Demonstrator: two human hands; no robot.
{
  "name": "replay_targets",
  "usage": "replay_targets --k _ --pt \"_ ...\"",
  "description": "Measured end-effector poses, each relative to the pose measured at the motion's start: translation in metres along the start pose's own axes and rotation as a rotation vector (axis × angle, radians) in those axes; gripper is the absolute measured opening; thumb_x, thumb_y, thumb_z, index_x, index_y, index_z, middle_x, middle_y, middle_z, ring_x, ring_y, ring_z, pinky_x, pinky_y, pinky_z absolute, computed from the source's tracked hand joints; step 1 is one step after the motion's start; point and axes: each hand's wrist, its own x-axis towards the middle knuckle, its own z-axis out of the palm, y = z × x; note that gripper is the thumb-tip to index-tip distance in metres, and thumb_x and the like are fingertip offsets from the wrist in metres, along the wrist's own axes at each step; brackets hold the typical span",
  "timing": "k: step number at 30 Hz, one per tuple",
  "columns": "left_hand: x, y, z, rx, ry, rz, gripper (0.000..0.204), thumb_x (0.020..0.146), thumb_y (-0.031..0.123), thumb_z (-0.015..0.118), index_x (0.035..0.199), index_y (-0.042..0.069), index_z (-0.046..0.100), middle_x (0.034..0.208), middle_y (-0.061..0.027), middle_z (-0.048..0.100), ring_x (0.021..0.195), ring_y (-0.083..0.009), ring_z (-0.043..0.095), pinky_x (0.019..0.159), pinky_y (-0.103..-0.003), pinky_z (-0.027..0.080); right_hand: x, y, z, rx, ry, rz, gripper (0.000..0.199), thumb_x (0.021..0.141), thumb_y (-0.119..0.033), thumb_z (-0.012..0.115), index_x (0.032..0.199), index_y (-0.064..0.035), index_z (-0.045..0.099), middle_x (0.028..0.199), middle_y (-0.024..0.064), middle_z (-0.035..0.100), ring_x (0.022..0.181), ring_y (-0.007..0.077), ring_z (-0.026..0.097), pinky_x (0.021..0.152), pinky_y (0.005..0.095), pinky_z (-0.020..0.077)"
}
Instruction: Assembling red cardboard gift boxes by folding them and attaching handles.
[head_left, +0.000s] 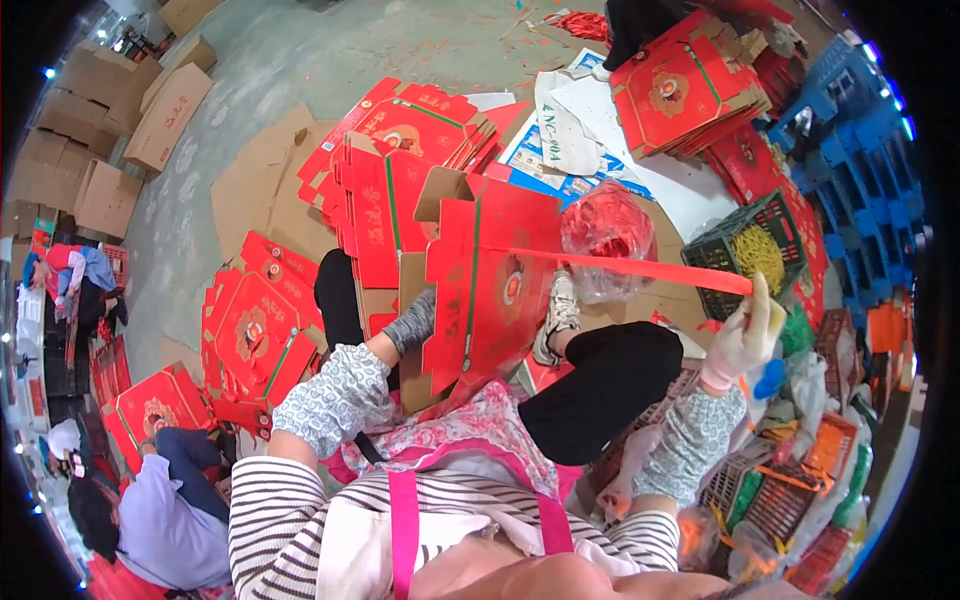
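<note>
At the bottom of the frame, a striped top and a pink apron strap are seen, with patterned sleeve covers on both forearms. The right hand (pixel 742 340), gloved in white, is raised at the right of the frame and is closed on the end of a red strap (pixel 640 266), which is stretched taut from there leftward to the red folded box (pixel 490 285) at the centre. The box is held upright over the lap, its flaps open at the top. The left hand (pixel 420 318), covered in a grey glove, is pressed against the left side of the box; whether its fingers are curled on an edge cannot be told, as they are hidden behind the cardboard.

Just beyond the box, a clear plastic bag (pixel 607 235) of red strips is seen on the floor. At the right, a dark green crate (pixel 745 235) with yellow contents is placed beside blue crates (pixel 860 150). Stacks of flat red boxes (pixel 250 330) are spread at the left and another stack (pixel 680 90) at the upper right. At the lower left, another person (pixel 165 520) in a pale top is seated, and brown cartons (pixel 110 130) are piled at the upper left.
</note>
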Motion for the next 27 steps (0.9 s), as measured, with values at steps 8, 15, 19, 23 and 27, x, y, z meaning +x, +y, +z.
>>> replay_targets --k 8,15,19,23,27 --pt "-0.001 0.025 0.007 0.140 -0.010 0.139 0.027 0.088 0.006 0.047 0.113 0.002 0.055 0.111 -0.0123 0.060 0.103 -0.0222 0.056 0.091 -0.034 0.044 0.019 -0.041 0.017 0.977 0.080 0.825 0.029 0.091 -0.007 0.043 0.118 0.0018 0.052 0.106 0.0201 0.061 0.049 0.0058 0.046 0.042 0.0147 0.0353" --pt "0.003 -0.015 0.001 -0.019 -0.005 0.158 0.024 0.089 0.008 0.047 0.111 0.003 0.057 0.105 -0.0102 0.062 0.096 -0.0194 0.058 0.084 -0.032 0.046 0.022 -0.050 0.006 1.651 0.025 0.943 0.029 0.093 -0.014 0.042 0.115 0.0027 0.051 0.099 0.0131 0.059 0.049 0.0066 0.039 0.038 0.0176 0.0256" --pt "-0.009 0.014 0.009 -0.576 0.006 -0.104 0.022 0.091 0.011 0.049 0.109 0.004 0.058 0.101 -0.0080 0.063 0.090 -0.0173 0.059 0.079 -0.031 0.048 0.013 -0.078 0.006 1.480 -0.396 0.980 0.022 0.085 -0.007 0.051 0.106 0.0022 0.055 0.072 -0.0007 0.046 0.050 0.0018 0.034 0.039 0.0162 0.0237" --pt "-0.021 0.020 0.014 -0.476 -0.137 0.002 0.024 0.091 0.013 0.052 0.114 0.006 0.055 0.103 -0.0078 0.063 0.087 -0.0171 0.062 0.076 -0.033 0.053 -0.034 -0.130 0.045 1.028 -1.131 0.694 0.028 0.082 -0.007 0.055 0.109 -0.0015 0.054 0.074 0.0007 0.054 0.066 0.0089 0.052 0.062 0.0242 0.0452" --pt "-0.028 0.025 0.020 -1.106 -0.155 -0.308 0.019 0.091 0.014 0.053 0.108 0.006 0.057 0.096 -0.0063 0.064 0.081 -0.0184 0.063 0.071 -0.032 0.054 -0.145 -0.140 0.082 0.967 -1.394 0.559 0.019 0.085 -0.004 0.051 0.101 0.0032 0.055 0.072 0.0090 0.062 0.068 0.0148 0.061 0.067 0.0272 0.0479"
